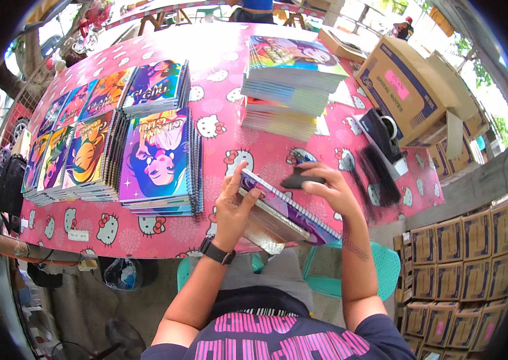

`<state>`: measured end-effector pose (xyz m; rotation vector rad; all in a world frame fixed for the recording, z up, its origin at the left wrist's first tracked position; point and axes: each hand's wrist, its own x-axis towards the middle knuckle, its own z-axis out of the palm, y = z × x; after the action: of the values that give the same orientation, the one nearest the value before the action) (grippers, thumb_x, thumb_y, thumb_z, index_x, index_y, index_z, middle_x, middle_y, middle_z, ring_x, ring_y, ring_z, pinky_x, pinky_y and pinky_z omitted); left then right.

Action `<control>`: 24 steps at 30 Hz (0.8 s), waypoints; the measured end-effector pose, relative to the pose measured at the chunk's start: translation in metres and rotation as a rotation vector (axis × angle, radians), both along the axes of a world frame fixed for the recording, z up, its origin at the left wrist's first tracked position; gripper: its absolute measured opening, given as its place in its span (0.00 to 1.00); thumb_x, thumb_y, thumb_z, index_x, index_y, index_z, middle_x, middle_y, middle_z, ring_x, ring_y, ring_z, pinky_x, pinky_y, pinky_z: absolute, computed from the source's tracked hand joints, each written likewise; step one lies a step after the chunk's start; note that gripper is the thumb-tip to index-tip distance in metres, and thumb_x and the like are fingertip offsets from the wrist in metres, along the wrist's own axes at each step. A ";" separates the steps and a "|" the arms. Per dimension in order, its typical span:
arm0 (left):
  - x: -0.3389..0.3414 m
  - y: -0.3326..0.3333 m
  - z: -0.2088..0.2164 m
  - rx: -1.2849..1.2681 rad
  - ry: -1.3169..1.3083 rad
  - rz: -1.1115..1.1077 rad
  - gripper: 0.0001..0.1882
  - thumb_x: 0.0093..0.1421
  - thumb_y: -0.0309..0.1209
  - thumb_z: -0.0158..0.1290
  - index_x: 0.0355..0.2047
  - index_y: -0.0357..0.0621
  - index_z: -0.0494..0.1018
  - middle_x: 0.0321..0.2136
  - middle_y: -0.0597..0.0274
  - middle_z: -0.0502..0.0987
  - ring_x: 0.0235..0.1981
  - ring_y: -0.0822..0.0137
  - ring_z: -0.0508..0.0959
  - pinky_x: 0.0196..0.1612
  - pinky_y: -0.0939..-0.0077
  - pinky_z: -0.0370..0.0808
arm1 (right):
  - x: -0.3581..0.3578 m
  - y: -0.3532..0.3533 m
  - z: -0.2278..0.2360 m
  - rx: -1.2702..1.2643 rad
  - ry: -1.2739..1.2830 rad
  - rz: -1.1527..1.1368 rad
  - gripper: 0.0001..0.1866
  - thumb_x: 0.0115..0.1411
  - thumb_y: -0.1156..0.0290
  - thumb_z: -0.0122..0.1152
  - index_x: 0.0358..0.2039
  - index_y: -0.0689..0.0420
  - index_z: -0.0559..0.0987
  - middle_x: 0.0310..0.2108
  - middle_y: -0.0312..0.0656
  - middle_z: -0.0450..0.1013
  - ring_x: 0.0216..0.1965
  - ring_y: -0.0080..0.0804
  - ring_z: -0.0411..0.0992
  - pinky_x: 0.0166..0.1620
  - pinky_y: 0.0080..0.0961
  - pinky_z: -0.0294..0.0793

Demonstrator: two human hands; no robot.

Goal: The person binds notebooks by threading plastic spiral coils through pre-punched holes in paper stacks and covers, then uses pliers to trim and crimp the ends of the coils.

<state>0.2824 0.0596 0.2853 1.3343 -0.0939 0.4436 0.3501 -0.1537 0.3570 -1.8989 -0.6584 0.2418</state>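
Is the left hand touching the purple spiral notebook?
Touching. The head view shows the left hand wrapped around the left end of the purple spiral notebook, with the thumb overlapping it and no gap between.

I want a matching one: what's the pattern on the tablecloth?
The tablecloth is pink with white cartoon cats, clearest in the head view.

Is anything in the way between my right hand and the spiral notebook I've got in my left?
Nothing loose that I can see. Your left hand grips the notebook, and your right hand is just beyond its coiled edge. The right hand does hold a small dark object near that edge.
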 end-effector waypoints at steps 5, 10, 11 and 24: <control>0.001 -0.001 0.002 -0.016 0.000 -0.007 0.32 0.57 0.22 0.58 0.62 0.39 0.63 0.38 0.67 0.65 0.39 0.76 0.68 0.45 0.82 0.68 | 0.005 0.008 -0.009 -0.127 0.033 -0.080 0.22 0.51 0.56 0.66 0.37 0.63 0.82 0.50 0.54 0.72 0.53 0.43 0.69 0.54 0.34 0.67; 0.003 0.003 0.003 -0.013 0.000 -0.010 0.31 0.58 0.22 0.57 0.62 0.38 0.62 0.40 0.67 0.66 0.40 0.76 0.69 0.45 0.82 0.69 | 0.006 0.019 -0.002 0.327 0.170 0.261 0.25 0.55 0.56 0.62 0.42 0.67 0.80 0.51 0.50 0.72 0.49 0.38 0.71 0.54 0.33 0.67; -0.001 0.004 0.002 0.015 0.007 0.001 0.31 0.58 0.22 0.57 0.62 0.38 0.62 0.40 0.66 0.66 0.40 0.76 0.69 0.45 0.82 0.69 | 0.004 0.023 -0.002 0.037 0.173 0.020 0.25 0.55 0.56 0.62 0.41 0.67 0.80 0.51 0.51 0.72 0.49 0.37 0.72 0.54 0.31 0.67; -0.003 0.005 0.002 0.024 0.029 0.003 0.30 0.58 0.25 0.58 0.61 0.39 0.64 0.39 0.66 0.68 0.41 0.75 0.70 0.46 0.81 0.68 | 0.010 0.036 -0.016 0.216 0.280 0.114 0.26 0.51 0.57 0.67 0.46 0.62 0.79 0.54 0.50 0.70 0.56 0.39 0.66 0.59 0.34 0.62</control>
<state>0.2796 0.0644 0.2874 1.3644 -0.0732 0.4271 0.3605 -0.1181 0.3414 -1.5858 -0.5776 0.4812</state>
